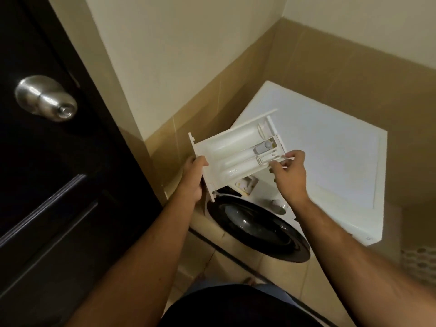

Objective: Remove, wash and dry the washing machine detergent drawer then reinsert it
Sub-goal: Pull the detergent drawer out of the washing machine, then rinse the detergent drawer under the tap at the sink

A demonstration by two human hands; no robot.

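Note:
The white detergent drawer point(232, 149) is out of the machine and held in the air above the washer's front. It has long compartments and a small grey insert near its far end. My left hand point(194, 177) grips its front panel at the near left end. My right hand point(289, 172) pinches the far right end of the drawer. The white front-loading washing machine point(330, 152) stands below and to the right, with its round dark door point(257, 228) facing me. The drawer slot is hidden behind the drawer.
A dark wooden door with a metal knob point(46, 97) fills the left side. Beige tiled walls close in behind the machine. A patterned basket point(417, 258) sits at the right edge. Tiled floor lies below the washer.

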